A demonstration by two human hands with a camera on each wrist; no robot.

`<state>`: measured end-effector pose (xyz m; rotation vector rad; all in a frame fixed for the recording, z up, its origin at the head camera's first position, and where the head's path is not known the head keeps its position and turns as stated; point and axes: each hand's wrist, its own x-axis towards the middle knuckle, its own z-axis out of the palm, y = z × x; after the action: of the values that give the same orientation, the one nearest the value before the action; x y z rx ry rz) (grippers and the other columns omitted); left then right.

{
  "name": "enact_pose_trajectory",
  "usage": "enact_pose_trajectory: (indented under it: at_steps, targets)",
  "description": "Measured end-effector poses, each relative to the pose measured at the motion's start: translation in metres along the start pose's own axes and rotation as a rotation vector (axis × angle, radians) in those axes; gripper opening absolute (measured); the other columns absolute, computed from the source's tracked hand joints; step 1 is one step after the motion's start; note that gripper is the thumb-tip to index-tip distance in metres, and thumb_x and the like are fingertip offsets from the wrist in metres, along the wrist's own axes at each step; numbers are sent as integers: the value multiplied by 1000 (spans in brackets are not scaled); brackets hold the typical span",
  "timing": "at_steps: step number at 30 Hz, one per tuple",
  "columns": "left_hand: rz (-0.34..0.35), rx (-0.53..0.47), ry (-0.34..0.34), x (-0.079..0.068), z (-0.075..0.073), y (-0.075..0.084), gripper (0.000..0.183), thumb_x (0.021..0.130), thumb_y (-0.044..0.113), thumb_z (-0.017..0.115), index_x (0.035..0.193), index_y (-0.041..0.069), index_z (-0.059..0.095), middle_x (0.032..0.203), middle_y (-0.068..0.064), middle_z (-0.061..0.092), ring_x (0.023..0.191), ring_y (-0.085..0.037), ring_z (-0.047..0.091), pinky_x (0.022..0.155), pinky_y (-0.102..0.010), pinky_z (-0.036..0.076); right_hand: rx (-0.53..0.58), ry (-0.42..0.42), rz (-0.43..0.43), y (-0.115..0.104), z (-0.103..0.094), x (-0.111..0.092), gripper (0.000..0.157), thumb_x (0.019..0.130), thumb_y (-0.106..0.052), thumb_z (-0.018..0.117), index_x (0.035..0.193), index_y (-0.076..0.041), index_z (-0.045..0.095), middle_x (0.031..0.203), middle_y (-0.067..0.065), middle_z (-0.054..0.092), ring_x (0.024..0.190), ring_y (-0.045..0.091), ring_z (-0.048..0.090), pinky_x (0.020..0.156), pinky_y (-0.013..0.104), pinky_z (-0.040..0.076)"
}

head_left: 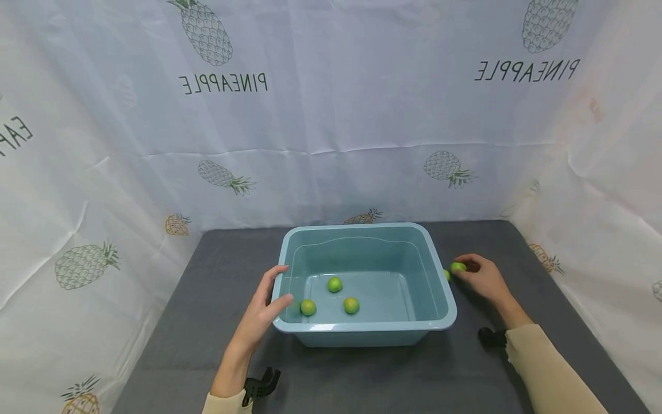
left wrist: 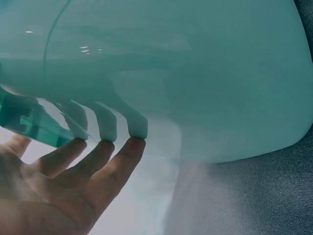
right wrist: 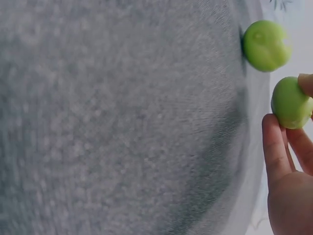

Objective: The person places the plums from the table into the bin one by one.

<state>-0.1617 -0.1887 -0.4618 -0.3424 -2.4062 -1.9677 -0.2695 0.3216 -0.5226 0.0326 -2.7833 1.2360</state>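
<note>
A pale blue plastic basin point(head_left: 362, 327) stands upright on the dark cloth, with three green limes point(head_left: 334, 284) on its floor. At its left side my left hand point(head_left: 262, 310) holds the rim, thumb over the edge. In the left wrist view, several fingertips point(left wrist: 137, 142) press against the basin's outer wall point(left wrist: 220, 88). My right hand point(head_left: 483, 278), to the right of the basin, pinches a lime point(right wrist: 289, 104) between thumb and fingers. Another lime point(right wrist: 266, 46) lies beside it on the cloth; the basin's right rim partly hides it in the head view.
A dark grey cloth point(head_left: 227, 276) covers the table. White curtains point(head_left: 331, 115) printed with pineapples hang behind and at both sides. Black straps point(head_left: 261, 384) with cameras sit on both wrists.
</note>
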Motion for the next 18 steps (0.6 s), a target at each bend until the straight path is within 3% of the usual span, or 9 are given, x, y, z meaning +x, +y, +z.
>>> enact_pose_trajectory:
  at_steps: [10, 18]
  targets:
    - [-6, 10, 8, 0, 1, -2, 54, 100, 14, 59, 150, 17, 37, 160, -17, 27, 139, -42, 35, 101, -60, 36, 7, 28, -23, -9, -4, -13, 42, 99, -27, 68, 125, 5, 62, 121, 29, 63, 111, 46, 59, 87, 57, 50]
    - [-6, 13, 13, 0, 1, 0, 54, 100, 13, 58, 150, 17, 37, 160, -18, 28, 138, -42, 36, 100, -58, 37, 12, 30, -64, -10, -7, -17, 40, 99, -25, 68, 125, 4, 62, 121, 27, 63, 110, 44, 61, 82, 46, 53]
